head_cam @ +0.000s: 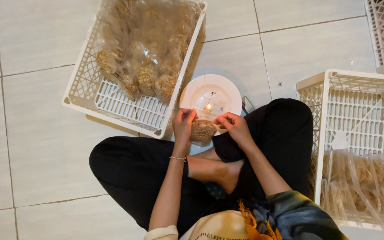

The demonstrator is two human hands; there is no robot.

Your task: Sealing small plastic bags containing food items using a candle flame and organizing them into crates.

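Both hands pinch the top edge of a small clear bag of brown snacks (pixel 202 131), the left hand (pixel 183 122) at one corner, the right hand (pixel 234 126) at the other; just beyond the fingers a lit candle (pixel 209 106) stands on a white plate (pixel 227 91); beyond the left hand sits a white crate (pixel 112 100) of filled bags; right of the right hand, another crate (pixel 356 115).

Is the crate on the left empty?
No, the left crate holds several clear bags of round brown snacks piled at its far end.
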